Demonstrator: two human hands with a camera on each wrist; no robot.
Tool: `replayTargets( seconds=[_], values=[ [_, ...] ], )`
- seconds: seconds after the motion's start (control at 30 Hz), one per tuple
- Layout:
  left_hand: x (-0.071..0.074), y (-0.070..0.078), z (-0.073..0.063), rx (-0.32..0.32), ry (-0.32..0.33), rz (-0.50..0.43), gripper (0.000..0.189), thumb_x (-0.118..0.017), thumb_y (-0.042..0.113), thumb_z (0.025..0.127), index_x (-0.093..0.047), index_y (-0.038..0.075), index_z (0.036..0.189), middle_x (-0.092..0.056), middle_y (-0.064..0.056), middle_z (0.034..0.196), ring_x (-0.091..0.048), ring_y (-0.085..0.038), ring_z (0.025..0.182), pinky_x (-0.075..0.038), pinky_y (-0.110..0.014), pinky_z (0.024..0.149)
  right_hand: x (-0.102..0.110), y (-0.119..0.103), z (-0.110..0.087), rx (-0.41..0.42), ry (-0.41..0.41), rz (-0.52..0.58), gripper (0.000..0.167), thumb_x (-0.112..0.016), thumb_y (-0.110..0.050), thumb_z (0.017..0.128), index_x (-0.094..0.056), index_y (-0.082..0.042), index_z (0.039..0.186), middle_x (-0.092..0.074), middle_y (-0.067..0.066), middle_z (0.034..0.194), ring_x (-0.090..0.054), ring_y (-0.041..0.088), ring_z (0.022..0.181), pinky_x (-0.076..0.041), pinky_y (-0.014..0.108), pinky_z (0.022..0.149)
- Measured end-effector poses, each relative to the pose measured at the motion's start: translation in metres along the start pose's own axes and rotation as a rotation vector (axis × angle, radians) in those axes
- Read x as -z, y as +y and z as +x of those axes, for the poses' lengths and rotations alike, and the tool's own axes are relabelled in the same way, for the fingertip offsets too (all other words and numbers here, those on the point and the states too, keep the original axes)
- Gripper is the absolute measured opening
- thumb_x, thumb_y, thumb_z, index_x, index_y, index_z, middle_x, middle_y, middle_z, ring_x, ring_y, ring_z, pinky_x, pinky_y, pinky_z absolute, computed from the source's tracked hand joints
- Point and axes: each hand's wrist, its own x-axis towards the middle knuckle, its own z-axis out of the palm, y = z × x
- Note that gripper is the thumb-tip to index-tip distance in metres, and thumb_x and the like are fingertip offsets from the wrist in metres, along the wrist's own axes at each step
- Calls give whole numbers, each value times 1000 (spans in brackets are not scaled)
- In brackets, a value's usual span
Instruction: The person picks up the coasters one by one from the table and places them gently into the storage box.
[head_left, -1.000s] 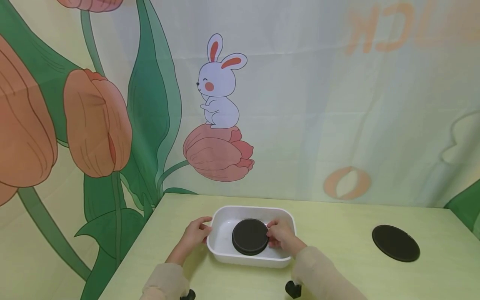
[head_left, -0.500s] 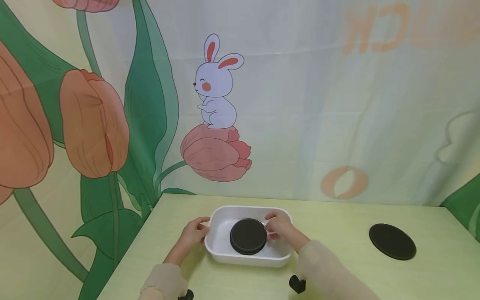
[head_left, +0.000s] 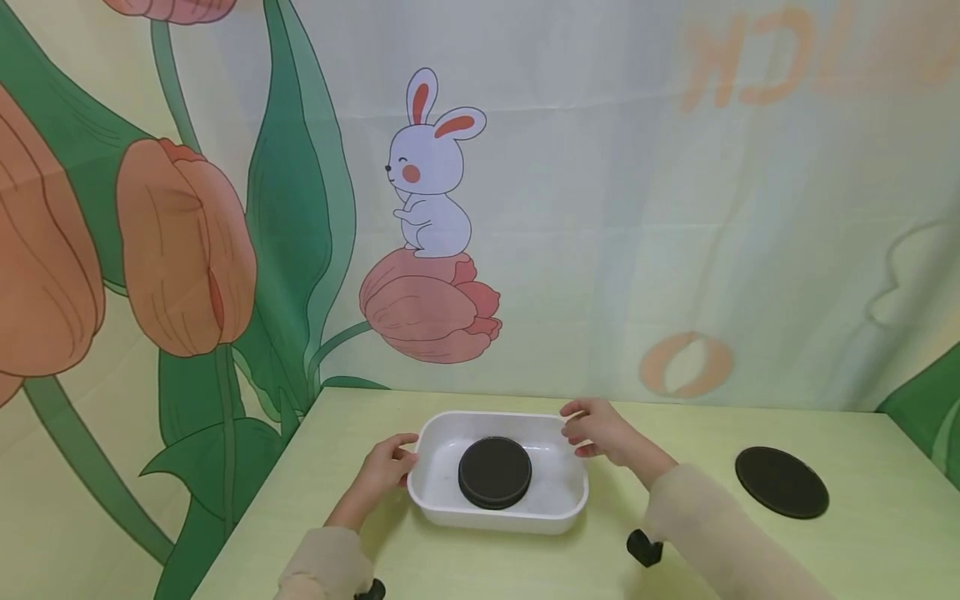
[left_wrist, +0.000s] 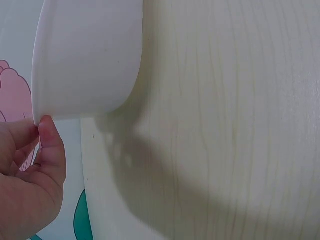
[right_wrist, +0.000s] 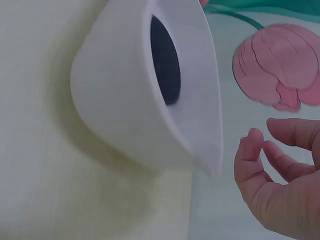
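A white rectangular basin (head_left: 498, 522) with rounded corners stands on the table. Inside it lies a short stack of round black discs (head_left: 495, 472), like coasters. My left hand (head_left: 381, 471) pinches the basin's left rim, thumb and fingertips meeting at the edge in the left wrist view. Just beyond the back right corner of the basin, my right hand (head_left: 606, 432) hovers with loosely bent fingers. Nothing sits between those fingers in the right wrist view, where the hand (right_wrist: 287, 185) is apart from the rim.
Another flat black disc (head_left: 782, 482) lies on the pale wood-grain table (head_left: 697, 450), well right of the basin. Behind the table's back edge hangs a printed cloth (head_left: 570, 250) with tulips and a rabbit.
My right hand has left the side of the black disc stack and moved right, up and out of the basin. The left hand stays at the rim; the view shifted slightly.
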Motion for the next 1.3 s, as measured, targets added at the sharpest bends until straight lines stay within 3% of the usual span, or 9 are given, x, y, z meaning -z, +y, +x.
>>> replayTargets(
  seconds=[0.37, 0.7, 1.0, 1.3],
  values=[
    [-1, -1, 4, 29, 0, 4, 38, -52, 6, 87, -46, 4, 125, -55, -14, 94, -53, -19, 74, -52, -26, 61, 68, 9, -21, 22, -32, -100, 37, -53, -8, 84, -41, 4, 117, -52, 8, 92, -50, 19, 75, -49, 28, 62],
    [-3, -3, 6, 30, 1, 7, 38, -52, 6, 88, -46, 5, 125, -55, -14, 94, -54, -19, 75, -52, -26, 62, 121, 31, -35, 0, -19, -170, 47, -55, -19, 86, -36, 6, 122, -50, 17, 109, -50, 22, 83, -49, 31, 69],
    [-2, -3, 5, 17, -2, 16, 38, -51, 6, 88, -46, 4, 125, -55, -13, 92, -53, -18, 73, -52, -26, 61, 157, 51, -46, -11, 32, -246, 52, -54, -24, 87, -34, 7, 124, -47, 23, 116, -51, 23, 88, -49, 34, 73],
    [-3, -1, 2, 14, 4, 14, 37, -51, 5, 88, -46, 3, 124, -55, -13, 92, -54, -19, 73, -52, -26, 61, 186, 83, -50, 76, 54, -405, 59, -52, -30, 88, -33, 12, 125, -36, 33, 127, -43, 41, 110, -44, 49, 80]
  ],
)
